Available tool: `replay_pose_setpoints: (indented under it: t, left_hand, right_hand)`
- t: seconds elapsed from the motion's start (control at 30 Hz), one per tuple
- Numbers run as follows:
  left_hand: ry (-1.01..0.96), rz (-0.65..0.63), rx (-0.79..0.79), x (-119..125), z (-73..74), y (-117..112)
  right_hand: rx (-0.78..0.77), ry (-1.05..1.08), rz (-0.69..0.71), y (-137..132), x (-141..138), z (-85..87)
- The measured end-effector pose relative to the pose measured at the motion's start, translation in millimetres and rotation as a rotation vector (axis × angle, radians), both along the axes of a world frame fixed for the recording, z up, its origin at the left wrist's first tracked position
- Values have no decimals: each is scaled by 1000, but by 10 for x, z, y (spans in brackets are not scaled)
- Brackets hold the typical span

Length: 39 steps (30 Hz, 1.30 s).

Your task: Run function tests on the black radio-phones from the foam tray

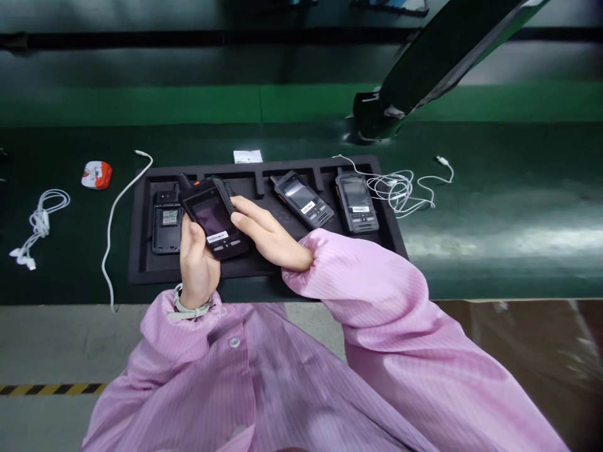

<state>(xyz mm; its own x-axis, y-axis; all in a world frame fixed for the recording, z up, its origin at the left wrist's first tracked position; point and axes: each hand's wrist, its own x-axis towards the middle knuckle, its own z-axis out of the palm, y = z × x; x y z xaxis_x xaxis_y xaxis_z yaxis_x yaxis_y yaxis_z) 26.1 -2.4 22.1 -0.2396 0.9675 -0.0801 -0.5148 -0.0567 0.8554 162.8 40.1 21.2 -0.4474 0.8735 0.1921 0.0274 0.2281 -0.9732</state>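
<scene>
A black handheld radio phone (214, 216) with a dark screen and a white label is held above a black foam tray (141, 263). My left hand (195, 260) grips it from below and the left. My right hand (266, 232) is closed on its right side, fingers along the edge. In the tray lie three more devices: one face down at the left (166, 221) showing its open back, and two face up at the right (304, 199) (357, 202).
A white cable (117, 207) runs along the tray's left side, a coiled white cable (40, 223) lies far left, and tangled white cables (400, 188) lie right of the tray. A red-and-white object (97, 174) and a white slip (247, 156) rest on the green belt. A dark arm-like fixture (424, 69) overhangs at top right.
</scene>
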Motion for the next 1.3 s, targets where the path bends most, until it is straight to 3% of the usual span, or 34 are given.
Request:
replay_pose_setpoints:
  t: [0.17, 0.37, 0.67, 0.87, 0.97, 1.13, 1.23, 1.3]
  left_hand:
    - [29, -25, -19, 8, -5, -6]
    - [128, 2, 68, 46, -55, -43]
    - [217, 120, 125, 66, -84, -99]
    - [176, 178, 25, 96, 2, -66]
    - [137, 204, 2, 141, 38, -4]
    - [77, 11, -35, 93, 122, 20]
    - [-50, -146, -153, -12, 178, -1]
    - [-139, -207, -220, -74, 206, -5]
  right_hand:
    - [-211, 104, 14, -21, -23, 30]
    - [-258, 174, 37, -3, -25, 28]
    - [-126, 163, 92, -12, -1, 28]
    - [26, 10, 141, -99, -84, 21]
    - [49, -4, 85, -158, -144, -30]
    - [167, -138, 90, -236, -108, 9]
    - [262, -188, 173, -244, -46, 85]
    - [348, -238, 151, -234, -31, 106]
